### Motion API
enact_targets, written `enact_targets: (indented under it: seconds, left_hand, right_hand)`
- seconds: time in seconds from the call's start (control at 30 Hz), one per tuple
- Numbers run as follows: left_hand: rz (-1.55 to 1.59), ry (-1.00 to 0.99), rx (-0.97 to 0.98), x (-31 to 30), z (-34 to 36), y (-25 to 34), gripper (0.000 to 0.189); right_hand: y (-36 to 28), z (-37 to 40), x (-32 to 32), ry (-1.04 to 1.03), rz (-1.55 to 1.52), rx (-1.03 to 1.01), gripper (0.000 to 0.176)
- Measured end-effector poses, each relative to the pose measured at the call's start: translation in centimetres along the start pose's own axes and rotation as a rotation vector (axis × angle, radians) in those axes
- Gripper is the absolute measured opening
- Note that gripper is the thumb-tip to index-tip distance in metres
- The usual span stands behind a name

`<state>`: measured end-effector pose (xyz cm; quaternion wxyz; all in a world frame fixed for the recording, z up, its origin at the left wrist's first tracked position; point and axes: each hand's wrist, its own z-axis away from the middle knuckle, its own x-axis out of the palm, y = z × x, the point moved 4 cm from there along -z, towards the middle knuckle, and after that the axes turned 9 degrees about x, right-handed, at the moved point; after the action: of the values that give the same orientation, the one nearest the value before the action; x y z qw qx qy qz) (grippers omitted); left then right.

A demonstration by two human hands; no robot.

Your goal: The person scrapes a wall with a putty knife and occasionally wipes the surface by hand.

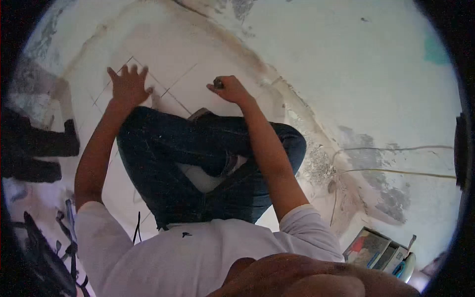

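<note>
My left hand (129, 85) has its fingers spread over the pale tiled floor (173, 72), beyond my left knee, and holds nothing. To the right, my right hand (230, 89) is closed round a small dark object (218, 83), held above the tiles. Most of that object is hidden in my fingers, so I cannot make out what it is. Both forearms reach forward over my crossed legs in dark jeans (183, 143). Dark joint lines run across the tiles between my two hands.
A stained white wall (326, 64) rises ahead and to the right, with two cables (405, 172) along it. At the lower right is an open box (371, 247) of small items. Dark straps and a bag (44, 252) lie at the lower left.
</note>
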<state>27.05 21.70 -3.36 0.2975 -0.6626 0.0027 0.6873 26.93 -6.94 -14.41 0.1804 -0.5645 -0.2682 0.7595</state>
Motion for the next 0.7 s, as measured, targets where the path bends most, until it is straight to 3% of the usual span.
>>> enact_targets:
  seconds: [0.03, 0.07, 0.1, 0.13, 0.2, 0.23, 0.27, 0.33, 0.4, 0.43, 0.47, 0.5, 0.57, 0.63, 0.7]
  left_hand:
    - [-0.01, -0.038, -0.004, -0.4, 1.2, -0.3, 0.061]
    - [0.074, 0.195, 0.108, -1.7, 2.8, 0.8, 0.059]
    - [0.171, 0.411, 0.217, -2.3, 5.2, 2.0, 0.057]
    - [0.398, -0.171, 0.531, 0.7, 7.7, 4.1, 0.054]
    - [0.446, -0.076, 0.482, 3.0, 7.7, 0.6, 0.051]
    - [0.018, -0.135, 0.24, 7.7, 4.3, -6.3, 0.049]
    - [-0.407, -0.198, 0.0, 10.8, 2.9, -12.3, 0.047]
    - [-0.589, 0.275, -0.284, -0.9, 3.9, -12.4, 0.053]
    - [-0.087, 0.618, -0.065, -2.8, 5.6, -5.5, 0.06]
    - [0.143, 0.643, 0.14, -0.9, 7.6, -0.7, 0.065]
    - [0.299, 0.041, 0.514, -0.8, 10.0, 6.0, 0.067]
    - [0.305, 0.03, 0.505, 0.5, 11.0, 6.4, 0.067]
    - [0.392, 0.182, 0.918, 1.9, 13.2, 7.5, 0.059]
    - [0.011, 0.025, 0.212, 4.4, 8.0, 0.7, 0.059]
    - [0.291, -0.154, -0.489, -0.2, 4.9, -6.7, 0.057]
  right_hand:
    - [0.9, -0.4, 0.7, 0.064, -0.087, -0.095, 0.046]
    - [2.1, -1.2, 1.7, 0.062, -0.121, -0.112, 0.045]
    - [1.2, -0.1, 0.7, 0.044, -0.039, -0.006, 0.046]
    - [1.8, -0.2, 1.0, -0.007, -0.041, 0.038, 0.049]
    - [2.9, -0.2, 1.6, 0.069, 0.013, 0.016, 0.052]
    - [2.4, -0.1, 1.3, 0.0, 0.075, 0.063, 0.053]
    - [1.6, 0.5, 0.8, 0.046, 0.063, -0.022, 0.053]
    - [2.0, 0.1, 1.1, 0.045, 0.023, -0.003, 0.054]
    - [1.7, -0.4, 0.6, 0.062, 0.04, -0.01, 0.055]
    - [1.5, -0.3, 0.8, 0.085, 0.069, -0.014, 0.056]
    - [1.6, -0.3, 1.0, 0.074, 0.061, -0.015, 0.056]
    - [1.8, -0.3, 1.3, 0.069, 0.069, -0.012, 0.057]
    - [2.7, -0.4, 2.1, 0.067, 0.117, 0.027, 0.056]
    - [2.5, -0.6, 1.7, 0.043, 0.129, 0.007, 0.056]
    - [1.4, 0.0, 1.5, -0.034, 0.079, -0.013, 0.058]
